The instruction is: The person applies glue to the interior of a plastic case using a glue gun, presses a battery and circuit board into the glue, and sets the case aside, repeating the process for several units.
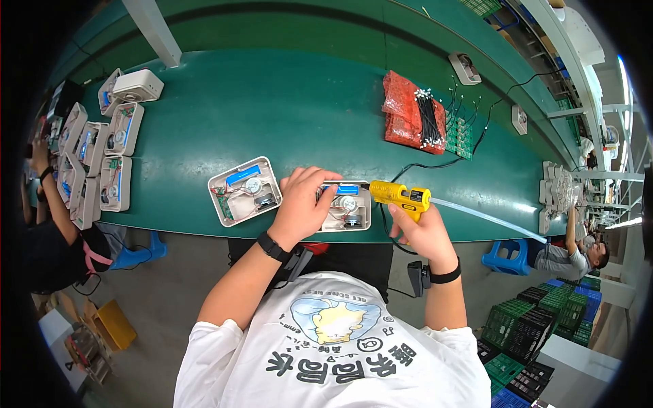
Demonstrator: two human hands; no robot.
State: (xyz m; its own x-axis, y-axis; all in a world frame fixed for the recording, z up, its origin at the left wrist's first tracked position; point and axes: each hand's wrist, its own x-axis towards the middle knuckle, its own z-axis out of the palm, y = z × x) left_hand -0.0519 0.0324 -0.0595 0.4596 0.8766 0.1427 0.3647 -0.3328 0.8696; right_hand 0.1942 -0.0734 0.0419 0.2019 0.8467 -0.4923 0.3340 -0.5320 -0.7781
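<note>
Two hands mid-frame. R hand (423, 231) has its fingers clamped round the grip of a yellow glue gun (403, 195); L hand (303, 204) bends over the left end of a case (368, 219), thumb by its blue cell (347, 190), can't tell if pinching or just resting. Cell's long axis runs approx. L–R along the case's upper wall; gun nozzle points left at its right end, nearly in line w/ it, contact unclear. L thumb's nearer the other end. 2nd case (246, 215) sits tilted, just left. Farther, upper right: red pack (401, 129) w/ black wires (428, 117) on the bench (272, 109).
</note>
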